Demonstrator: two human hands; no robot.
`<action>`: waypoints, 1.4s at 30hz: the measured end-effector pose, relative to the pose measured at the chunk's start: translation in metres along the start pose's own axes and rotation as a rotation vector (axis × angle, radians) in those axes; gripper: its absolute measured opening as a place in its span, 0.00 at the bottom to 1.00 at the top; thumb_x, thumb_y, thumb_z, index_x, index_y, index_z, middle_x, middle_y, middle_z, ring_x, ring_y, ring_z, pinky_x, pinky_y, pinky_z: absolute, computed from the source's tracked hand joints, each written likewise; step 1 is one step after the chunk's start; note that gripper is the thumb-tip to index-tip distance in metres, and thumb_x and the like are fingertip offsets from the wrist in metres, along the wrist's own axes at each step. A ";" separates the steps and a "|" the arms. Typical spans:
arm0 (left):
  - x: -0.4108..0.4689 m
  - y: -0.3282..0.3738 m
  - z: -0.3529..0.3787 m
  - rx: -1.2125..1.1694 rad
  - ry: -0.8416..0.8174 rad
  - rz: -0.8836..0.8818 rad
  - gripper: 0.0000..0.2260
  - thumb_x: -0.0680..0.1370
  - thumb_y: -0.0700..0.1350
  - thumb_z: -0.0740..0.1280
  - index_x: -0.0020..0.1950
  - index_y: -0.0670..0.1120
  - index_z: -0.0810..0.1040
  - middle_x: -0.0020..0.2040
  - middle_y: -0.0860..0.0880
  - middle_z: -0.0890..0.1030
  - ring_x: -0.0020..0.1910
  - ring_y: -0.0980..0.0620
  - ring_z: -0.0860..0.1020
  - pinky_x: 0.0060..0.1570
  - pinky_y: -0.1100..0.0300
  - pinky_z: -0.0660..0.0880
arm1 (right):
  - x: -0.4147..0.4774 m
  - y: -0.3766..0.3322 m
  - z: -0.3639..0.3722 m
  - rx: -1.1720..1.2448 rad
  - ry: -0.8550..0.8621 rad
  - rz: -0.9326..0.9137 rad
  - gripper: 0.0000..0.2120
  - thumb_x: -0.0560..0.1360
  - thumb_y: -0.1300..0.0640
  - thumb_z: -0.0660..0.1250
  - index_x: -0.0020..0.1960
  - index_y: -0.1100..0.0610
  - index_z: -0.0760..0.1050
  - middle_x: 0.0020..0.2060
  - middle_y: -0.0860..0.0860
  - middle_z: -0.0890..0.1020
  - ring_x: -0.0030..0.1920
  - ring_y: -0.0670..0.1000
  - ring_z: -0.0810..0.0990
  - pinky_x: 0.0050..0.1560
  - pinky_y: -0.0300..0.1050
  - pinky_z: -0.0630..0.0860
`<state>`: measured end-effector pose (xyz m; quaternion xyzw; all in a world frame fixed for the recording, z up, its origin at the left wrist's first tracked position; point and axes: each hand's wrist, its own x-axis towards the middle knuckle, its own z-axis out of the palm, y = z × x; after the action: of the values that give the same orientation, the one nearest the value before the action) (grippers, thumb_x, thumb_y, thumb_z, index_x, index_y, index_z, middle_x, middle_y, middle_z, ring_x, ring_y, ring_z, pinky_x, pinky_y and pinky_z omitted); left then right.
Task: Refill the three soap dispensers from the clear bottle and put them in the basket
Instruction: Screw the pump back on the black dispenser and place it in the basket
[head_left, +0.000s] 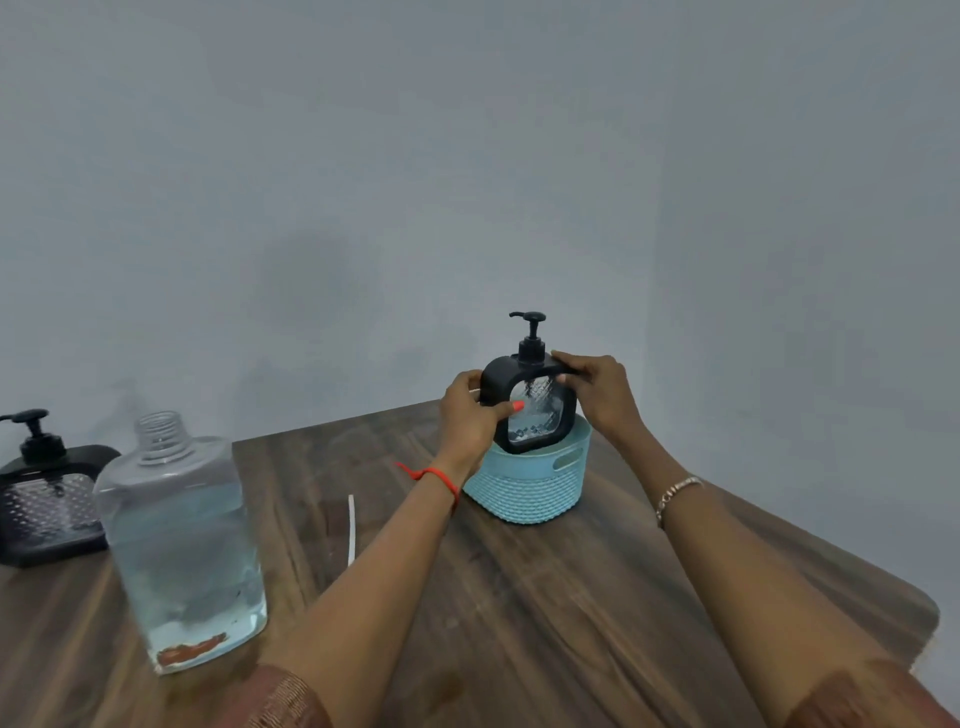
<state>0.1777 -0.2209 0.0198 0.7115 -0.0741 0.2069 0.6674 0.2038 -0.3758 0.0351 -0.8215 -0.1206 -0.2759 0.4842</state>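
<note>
A black-framed soap dispenser (543, 415) with a clear, textured window is held upright over the pale blue basket (524, 493). Its lower end sits within the basket's mouth, just below the rim; whether it touches the bottom cannot be told. Its black pump (531, 338) stands on top with the nozzle pointing left.

Both hands grasp it. The left hand (467, 415) wraps the left side of the frame, with the thumb laid across the front of the window. The right hand (597, 395) holds the top right corner, its fingers curled over the upper edge. A red thread (436, 475) circles the left wrist and a metal bracelet (675, 493) the right.

The basket stands on the dark wooden bench (519, 597), toward its far side. A thin white strip (352, 530) lies on the bench, left of the basket and apart from it.

Well to the left and nearer the camera stands the clear bottle (182, 545), uncapped and partly filled with clear liquid, with something reddish at its base. Behind it, at the left edge of the view, a second dispenser (47, 499) of the same kind stands upright with its pump on. A plain grey wall (467, 156) rises behind the bench.
</note>
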 end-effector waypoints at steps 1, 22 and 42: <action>-0.001 -0.005 -0.001 0.010 -0.015 -0.015 0.23 0.68 0.33 0.74 0.61 0.36 0.71 0.54 0.45 0.76 0.53 0.49 0.75 0.37 0.72 0.74 | -0.003 0.006 0.004 -0.009 0.005 0.010 0.17 0.74 0.71 0.62 0.61 0.66 0.74 0.59 0.61 0.78 0.61 0.54 0.76 0.57 0.31 0.67; -0.013 -0.024 -0.008 0.390 -0.125 -0.067 0.11 0.70 0.42 0.74 0.36 0.36 0.77 0.28 0.50 0.71 0.28 0.57 0.68 0.28 0.65 0.59 | -0.027 0.020 0.019 -0.159 0.026 0.125 0.13 0.66 0.74 0.67 0.46 0.64 0.83 0.42 0.60 0.84 0.41 0.53 0.80 0.48 0.49 0.79; -0.023 -0.037 -0.003 0.279 -0.135 -0.141 0.18 0.74 0.48 0.67 0.63 0.44 0.73 0.77 0.43 0.49 0.76 0.43 0.43 0.74 0.46 0.50 | -0.030 0.010 0.010 -0.191 -0.069 0.186 0.10 0.68 0.66 0.62 0.41 0.73 0.78 0.36 0.67 0.81 0.34 0.52 0.73 0.31 0.39 0.67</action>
<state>0.1701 -0.2189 -0.0232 0.8129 -0.0395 0.1195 0.5686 0.1871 -0.3702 0.0068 -0.8805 -0.0340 -0.2116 0.4228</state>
